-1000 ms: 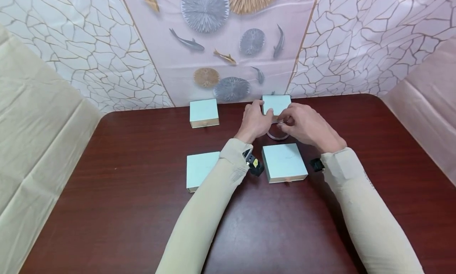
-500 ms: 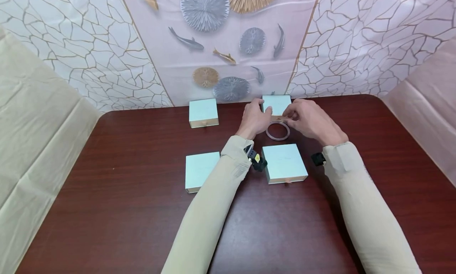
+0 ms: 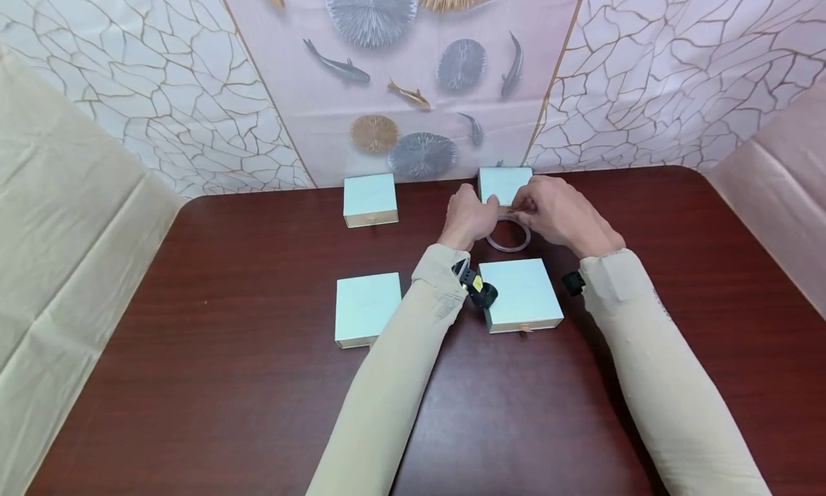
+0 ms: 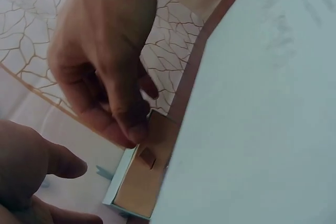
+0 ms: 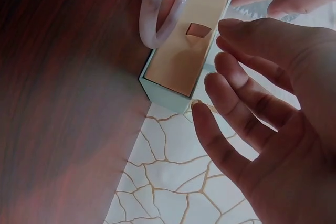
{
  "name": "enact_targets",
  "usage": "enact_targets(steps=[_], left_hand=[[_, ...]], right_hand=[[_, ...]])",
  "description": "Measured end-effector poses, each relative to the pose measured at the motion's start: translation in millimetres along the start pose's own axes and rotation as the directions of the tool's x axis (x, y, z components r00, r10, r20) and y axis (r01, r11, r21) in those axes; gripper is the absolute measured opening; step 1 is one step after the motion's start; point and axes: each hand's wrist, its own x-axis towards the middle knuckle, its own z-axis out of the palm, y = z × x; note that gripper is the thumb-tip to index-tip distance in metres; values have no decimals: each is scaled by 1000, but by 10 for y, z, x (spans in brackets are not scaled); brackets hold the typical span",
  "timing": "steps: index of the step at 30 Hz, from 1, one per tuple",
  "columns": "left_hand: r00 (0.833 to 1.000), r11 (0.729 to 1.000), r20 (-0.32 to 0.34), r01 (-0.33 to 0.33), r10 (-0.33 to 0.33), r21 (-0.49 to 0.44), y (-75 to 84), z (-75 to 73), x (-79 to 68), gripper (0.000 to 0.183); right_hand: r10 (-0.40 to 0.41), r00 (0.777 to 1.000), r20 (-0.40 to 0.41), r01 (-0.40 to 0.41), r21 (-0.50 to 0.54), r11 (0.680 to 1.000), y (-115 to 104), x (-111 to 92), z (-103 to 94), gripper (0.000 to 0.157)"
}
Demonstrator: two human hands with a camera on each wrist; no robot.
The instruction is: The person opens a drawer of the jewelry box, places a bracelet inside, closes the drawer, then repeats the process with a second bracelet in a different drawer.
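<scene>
A pale marbled bangle (image 3: 508, 249) (image 5: 148, 15) lies in front of the mint-green drawer box (image 3: 503, 183) at the back right. That box shows its tan front face (image 5: 173, 66), which carries a small brown pull tab (image 5: 199, 29). My left hand (image 3: 470, 215) is at the box's left side, thumb and fingers extended in the left wrist view. On the other side, my right hand (image 3: 558, 213) has its fingers loosely bent close to the tab, with nothing visible between them in the right wrist view.
A second mint box (image 3: 369, 195) stands at the back left. Nearer lie two more, a front left box (image 3: 366, 306), partly behind my left sleeve (image 3: 400, 367), and a front right box (image 3: 519, 292) under my left wrist's camera (image 3: 484, 294). Patterned cloth (image 3: 426, 102) rises behind the dark red table (image 3: 226, 381).
My right fingers have moved off the bangle toward the box's front, and the full ring now shows. My left hand stays beside the box. The head view has shifted slightly.
</scene>
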Motion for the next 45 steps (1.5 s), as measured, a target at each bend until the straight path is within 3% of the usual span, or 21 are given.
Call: enact_targets(steps=[11,16,26,34,45], left_hand=[[997,996,-62,53,-49,67,-1,51,49,45],[996,997,-78,36,-31,63,-18,73,82,39],[998,1000,-56,17,-17,-4,-40,118,142,28],[989,986,-100,92,-106,-136,-39,89,164,31],[991,986,-91,84,-98,-142,-96,101,168,31]], right_hand=[[52,998,29,-53,12,999,14,52,75,12],[55,998,22,-56,27,998,21,60,95,11],[67,997,37,-66,-28,997,65,65,121,12],[56,998,18,-56,-19,998,70,90,146,12],[29,999,20,-29,4,1000,116,59,174,14]])
